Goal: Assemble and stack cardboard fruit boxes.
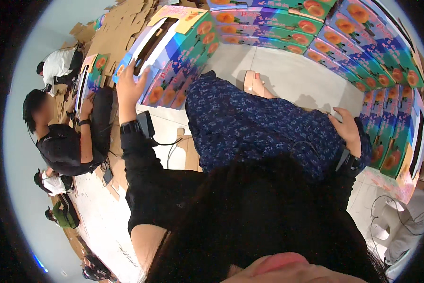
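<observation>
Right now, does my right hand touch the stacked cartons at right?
Apart: the head view shows dark patterned fabric and floor between your right hand and the cartons.

Two bare hands belong to the wearer: one left hand [131,87] and one right hand [346,126]. Two black wrist-worn devices show, one on the left wrist [146,124] and one on the right [346,160]. Blue-and-green cardboard cartons printed with orange fruit stand in four groups: one left [183,59], one far [268,20], two right [362,52] [391,127]; their overlap hides the exact carton total. One separate matching carton [98,70] stands near a co-worker in black [63,148]. Five co-workers show along the left side, and one pair of grey trousers [412,224] at right.
</observation>
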